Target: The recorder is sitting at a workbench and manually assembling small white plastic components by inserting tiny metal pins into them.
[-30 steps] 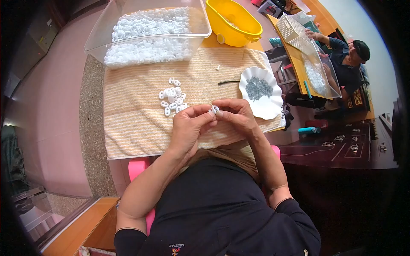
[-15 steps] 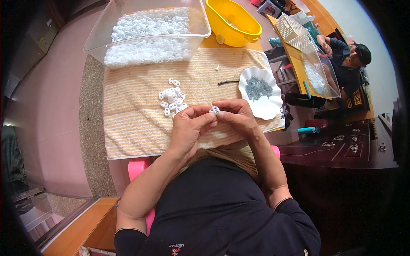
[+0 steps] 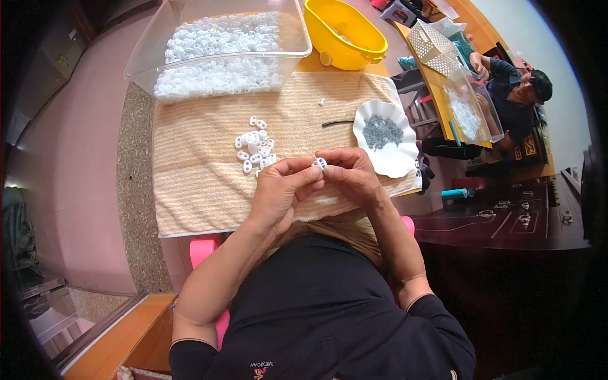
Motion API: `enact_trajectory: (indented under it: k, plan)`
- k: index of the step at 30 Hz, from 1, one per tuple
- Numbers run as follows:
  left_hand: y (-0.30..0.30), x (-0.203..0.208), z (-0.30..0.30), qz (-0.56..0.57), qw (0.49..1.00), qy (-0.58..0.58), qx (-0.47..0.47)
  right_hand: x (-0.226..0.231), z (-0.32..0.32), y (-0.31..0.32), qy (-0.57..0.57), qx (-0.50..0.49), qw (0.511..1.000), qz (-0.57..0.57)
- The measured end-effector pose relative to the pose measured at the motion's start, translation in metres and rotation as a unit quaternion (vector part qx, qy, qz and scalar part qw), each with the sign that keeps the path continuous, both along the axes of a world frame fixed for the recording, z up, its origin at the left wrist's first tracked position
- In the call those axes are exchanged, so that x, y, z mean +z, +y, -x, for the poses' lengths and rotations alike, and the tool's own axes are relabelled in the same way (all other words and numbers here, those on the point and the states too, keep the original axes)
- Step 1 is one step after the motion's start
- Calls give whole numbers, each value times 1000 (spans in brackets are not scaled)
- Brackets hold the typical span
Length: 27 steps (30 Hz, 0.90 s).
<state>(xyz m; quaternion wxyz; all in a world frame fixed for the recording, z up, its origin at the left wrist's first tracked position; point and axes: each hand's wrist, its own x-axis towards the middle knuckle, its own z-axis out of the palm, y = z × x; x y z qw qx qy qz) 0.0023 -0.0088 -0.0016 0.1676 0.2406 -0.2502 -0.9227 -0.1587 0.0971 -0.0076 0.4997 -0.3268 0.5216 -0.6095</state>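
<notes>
Between the fingertips of both hands is a small white two-holed plastic cord lock (image 3: 320, 163). My left hand (image 3: 283, 183) pinches it from the left, while my right hand (image 3: 352, 176) grips its right side with thumb and forefinger. Just left of my left fingers lies a loose pile of the same white two-holed pieces (image 3: 255, 151) on a striped towel (image 3: 202, 183). A white scalloped dish (image 3: 396, 163) stands to the right of my right hand, holding a heap of tiny grey metal parts (image 3: 382, 131), apparently springs.
A clear plastic bin (image 3: 218, 85) full of white pieces stands at the back left, beside a yellow tub (image 3: 345, 50). A thin black rod (image 3: 337, 123) and a tiny white part (image 3: 322, 102) lie near the dish. At far right, another person (image 3: 516, 95) works at a separate table.
Both hands stay in nearly the same place. The cord lock between my fingertips has turned slightly. The person at the far table has shifted a little.
</notes>
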Motion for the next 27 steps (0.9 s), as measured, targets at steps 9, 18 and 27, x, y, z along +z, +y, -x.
enact_trajectory:
  k: [9, 18, 27]
  plan:
    - [0, -1, 2, -18, 1000, 12, 0, 2, -2, 0, -67, -7, 998, 13]
    - [1, -3, 2, -23, 1000, 20, 1, 3, -2, 1, -60, -3, 998, 28]
    - [3, -5, 2, -20, 999, 24, -9, 6, -3, 2, -21, -5, 999, 42]
